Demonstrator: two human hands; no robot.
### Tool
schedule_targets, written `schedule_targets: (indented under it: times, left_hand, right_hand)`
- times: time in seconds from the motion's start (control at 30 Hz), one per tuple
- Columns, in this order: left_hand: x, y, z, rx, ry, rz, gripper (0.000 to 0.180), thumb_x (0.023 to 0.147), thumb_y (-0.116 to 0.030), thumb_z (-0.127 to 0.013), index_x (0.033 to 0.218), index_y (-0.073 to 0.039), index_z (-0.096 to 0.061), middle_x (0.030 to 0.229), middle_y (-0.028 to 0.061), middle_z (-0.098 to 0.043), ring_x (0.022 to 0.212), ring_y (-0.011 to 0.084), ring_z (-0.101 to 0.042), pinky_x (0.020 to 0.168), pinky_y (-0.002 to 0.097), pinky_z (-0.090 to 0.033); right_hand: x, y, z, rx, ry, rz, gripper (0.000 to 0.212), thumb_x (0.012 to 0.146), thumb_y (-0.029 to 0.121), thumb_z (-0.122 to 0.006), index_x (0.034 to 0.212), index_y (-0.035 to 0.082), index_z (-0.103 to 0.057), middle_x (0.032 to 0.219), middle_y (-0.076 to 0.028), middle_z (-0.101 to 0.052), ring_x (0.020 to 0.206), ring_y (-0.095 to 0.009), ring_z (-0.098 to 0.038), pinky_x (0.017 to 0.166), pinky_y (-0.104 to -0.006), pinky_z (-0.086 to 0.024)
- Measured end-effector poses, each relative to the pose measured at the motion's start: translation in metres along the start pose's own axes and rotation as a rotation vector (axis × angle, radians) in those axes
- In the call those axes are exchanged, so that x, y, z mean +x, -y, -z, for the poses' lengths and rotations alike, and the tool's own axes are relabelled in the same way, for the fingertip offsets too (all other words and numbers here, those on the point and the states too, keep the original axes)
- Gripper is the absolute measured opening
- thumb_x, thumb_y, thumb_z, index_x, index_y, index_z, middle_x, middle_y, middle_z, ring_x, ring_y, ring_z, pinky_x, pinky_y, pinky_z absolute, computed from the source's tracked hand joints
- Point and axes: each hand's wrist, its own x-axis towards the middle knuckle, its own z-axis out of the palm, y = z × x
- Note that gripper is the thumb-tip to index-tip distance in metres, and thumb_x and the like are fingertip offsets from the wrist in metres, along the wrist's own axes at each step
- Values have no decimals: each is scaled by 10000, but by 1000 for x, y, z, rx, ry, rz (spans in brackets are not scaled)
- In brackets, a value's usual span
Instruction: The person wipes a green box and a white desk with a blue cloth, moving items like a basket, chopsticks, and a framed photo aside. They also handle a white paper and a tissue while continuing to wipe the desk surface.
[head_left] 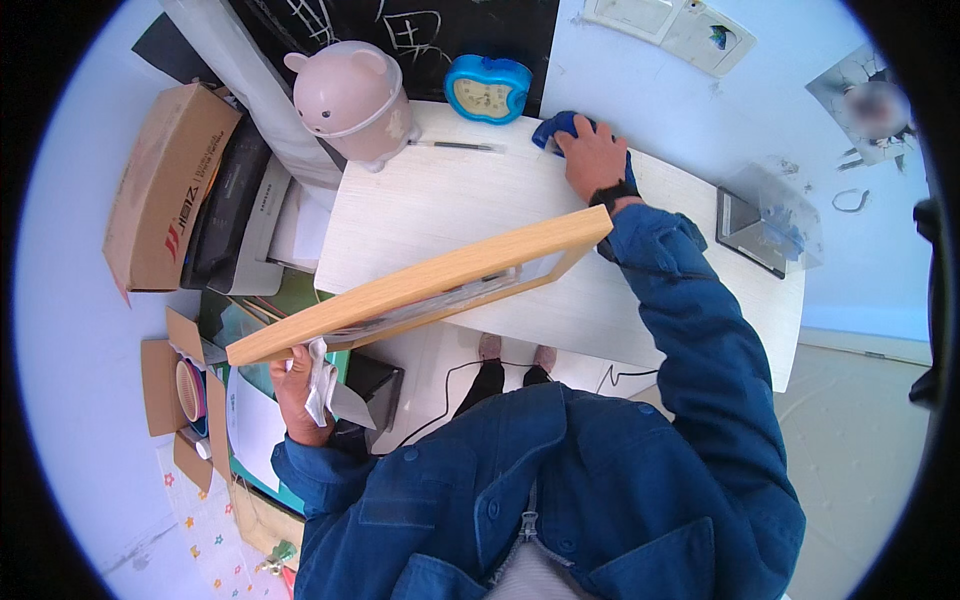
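Observation:
My left hand (294, 392) grips the lower left end of a light wooden frame (430, 275), with a crumpled white cloth or tissue (320, 385) bunched in the same hand. The frame is tilted above the white table (450, 205), its edge turned up. My right hand (595, 160), with a black band at the wrist, reaches to the table's back edge by the wall. Its fingers are bent over a dark blue object (553, 130), partly hidden under the hand, so its kind does not show.
On the table's back left stand a pink bear-shaped bin (350, 105) and a blue apple-shaped clock (488, 88), with a pen (455, 146) near them. At the right is a dark stand with a clear panel (750, 230). Cardboard boxes (165, 190) fill the left; a cable (447, 395) crosses the floor.

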Motion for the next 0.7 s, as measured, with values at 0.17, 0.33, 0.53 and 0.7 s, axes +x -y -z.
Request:
schedule_targets:
  times: [0.17,0.33,0.53,0.7]
  left_hand:
    - [0,3,-1,-14,-10,5,302,934,-332,-615,1121,-133,-486,847,18,-595,632,124,-564,543,258,-458]
    - [-1,3,-2,-2,-34,-11,298,940,-331,-604,1125,-123,-495,864,19,-602,629,129,-563,545,258,-459]
    - [0,4,5,-25,3,-5,301,924,-294,-637,1131,-117,-508,884,36,-619,667,130,-584,566,266,-491]
    - [2,8,6,-13,-4,-31,261,955,-317,-583,1108,-118,-508,836,31,-598,649,123,-566,555,261,-463]
  right_hand:
    - [-67,-3,9,-22,39,224,278,872,161,-574,1128,238,-653,1252,-43,-478,1124,-274,-489,871,-463,-416]
    - [-17,0,2,-7,-13,46,216,867,177,-561,1046,217,-674,1156,-61,-527,1084,-286,-507,845,-485,-434]
    - [-5,12,-5,-10,-58,30,254,901,184,-528,1105,227,-673,1199,-71,-517,1122,-294,-491,886,-494,-406]
    - [-18,-38,-8,18,30,-102,274,887,183,-531,1108,263,-671,1199,-81,-516,1121,-306,-496,888,-500,-420]
